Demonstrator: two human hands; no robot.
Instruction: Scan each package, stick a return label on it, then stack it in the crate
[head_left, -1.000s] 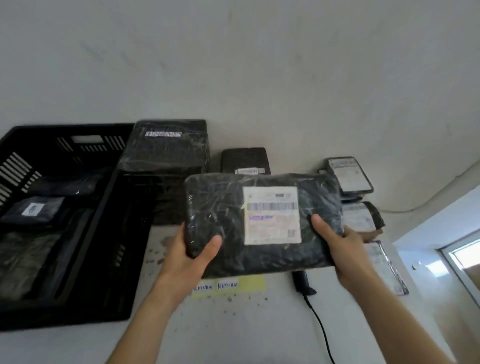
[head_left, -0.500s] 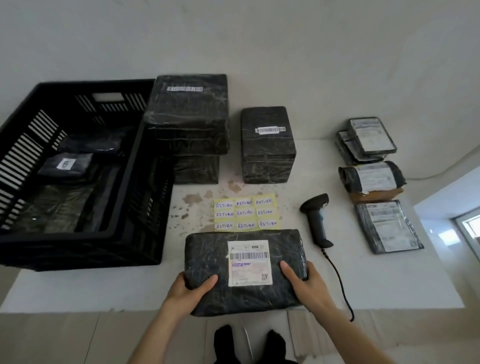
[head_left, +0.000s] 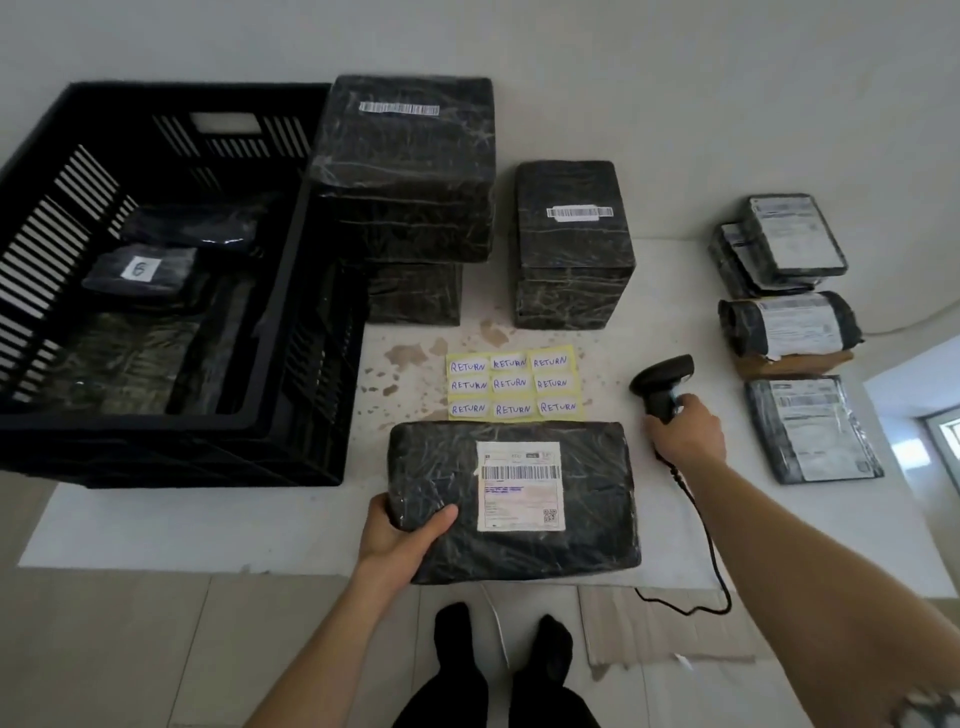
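few packages maybe lie in crate (head_left: 171, 291); left hand (head_left: 397, 535) grips unlabelled package (head_left: 514, 499), right hand (head_left: 685, 434) grips scanner (head_left: 662, 382) beside it; scan pending.

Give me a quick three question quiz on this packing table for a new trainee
1. True or false: the right hand grips the scanner.
2. Which hand holds the package? A. left B. right C. both
3. Fill in: each sticker on the yellow sheet reads ____.

Key: 1 true. 2 A: the left hand holds its near left corner. 3 RETURN.
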